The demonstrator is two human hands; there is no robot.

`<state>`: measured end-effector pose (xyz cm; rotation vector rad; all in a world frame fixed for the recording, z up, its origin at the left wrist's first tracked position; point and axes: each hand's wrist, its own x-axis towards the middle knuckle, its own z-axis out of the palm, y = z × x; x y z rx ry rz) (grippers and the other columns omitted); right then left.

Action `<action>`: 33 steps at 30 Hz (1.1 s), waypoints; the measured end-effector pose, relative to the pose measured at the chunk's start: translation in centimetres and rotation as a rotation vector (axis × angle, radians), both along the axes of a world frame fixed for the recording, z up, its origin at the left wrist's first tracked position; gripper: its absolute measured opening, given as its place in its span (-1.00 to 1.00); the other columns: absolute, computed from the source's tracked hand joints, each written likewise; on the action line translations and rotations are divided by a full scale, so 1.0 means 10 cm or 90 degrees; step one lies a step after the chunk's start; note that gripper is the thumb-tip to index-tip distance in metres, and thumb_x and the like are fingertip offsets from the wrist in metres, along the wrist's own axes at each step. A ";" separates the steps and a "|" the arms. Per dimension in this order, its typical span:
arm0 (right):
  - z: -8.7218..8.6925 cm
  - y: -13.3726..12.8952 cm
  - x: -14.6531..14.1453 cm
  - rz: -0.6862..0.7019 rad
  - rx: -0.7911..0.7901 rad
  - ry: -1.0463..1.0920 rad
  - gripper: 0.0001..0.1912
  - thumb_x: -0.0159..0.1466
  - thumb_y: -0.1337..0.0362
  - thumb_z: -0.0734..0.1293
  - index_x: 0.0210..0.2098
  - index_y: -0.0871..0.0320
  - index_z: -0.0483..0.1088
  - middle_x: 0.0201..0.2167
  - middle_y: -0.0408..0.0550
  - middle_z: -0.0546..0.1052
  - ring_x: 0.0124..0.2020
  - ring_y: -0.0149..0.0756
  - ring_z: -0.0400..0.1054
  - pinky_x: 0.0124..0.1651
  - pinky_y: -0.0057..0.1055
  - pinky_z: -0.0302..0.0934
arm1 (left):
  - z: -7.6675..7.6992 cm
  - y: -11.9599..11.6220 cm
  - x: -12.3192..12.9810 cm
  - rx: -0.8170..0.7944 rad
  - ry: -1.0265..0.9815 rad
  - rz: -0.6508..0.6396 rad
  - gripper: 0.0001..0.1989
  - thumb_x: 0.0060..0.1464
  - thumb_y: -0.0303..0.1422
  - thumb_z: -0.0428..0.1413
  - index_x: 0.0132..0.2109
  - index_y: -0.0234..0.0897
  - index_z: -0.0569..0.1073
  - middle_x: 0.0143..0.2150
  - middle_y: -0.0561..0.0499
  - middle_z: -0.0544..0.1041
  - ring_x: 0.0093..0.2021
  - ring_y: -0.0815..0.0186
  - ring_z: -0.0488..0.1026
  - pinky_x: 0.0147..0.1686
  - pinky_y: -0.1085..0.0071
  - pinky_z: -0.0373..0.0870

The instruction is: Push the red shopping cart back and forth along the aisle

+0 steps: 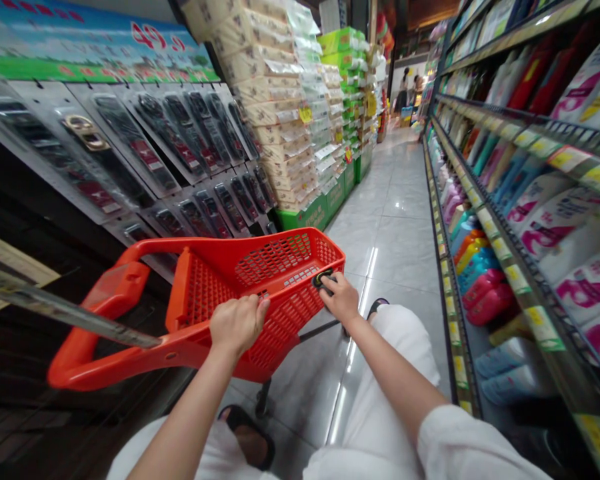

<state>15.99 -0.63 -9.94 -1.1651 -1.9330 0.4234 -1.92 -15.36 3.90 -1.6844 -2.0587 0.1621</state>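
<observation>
A red plastic shopping cart (pixel 280 333) with mesh walls stands sideways before me, its handle to the left. My left hand (pixel 239 322) is closed over the near top rim of the basket. Farther right, my right hand (pixel 339 297) has its fingers closed on a small black object (pixel 323 279) with a yellowish ring, at the rim near the basket's right corner. What exactly the black object is cannot be made out. The part of the basket's inside that shows holds no goods.
Packaged belts (pixel 200 127) hang on the left beneath a price sign (pixel 100 40). Stacked cartons (pixel 280 113) stand beyond them. Shelves of bottles (pixel 545 220) line the right side. A tiled aisle (pixel 400 193) runs between, with people (pixel 403 90) far off.
</observation>
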 end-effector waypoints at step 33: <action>0.61 -0.20 -0.19 -0.039 -0.167 -0.052 -0.63 0.36 0.17 0.18 0.11 -0.02 0.41 -0.04 -0.03 0.44 -0.09 -0.25 0.40 -0.13 -0.40 0.26 | -0.02 0.07 0.11 0.013 -0.049 0.038 -0.37 0.32 -0.16 -0.34 -0.33 -0.34 0.55 -0.38 -0.20 0.60 -0.34 0.01 0.56 -0.38 0.24 0.25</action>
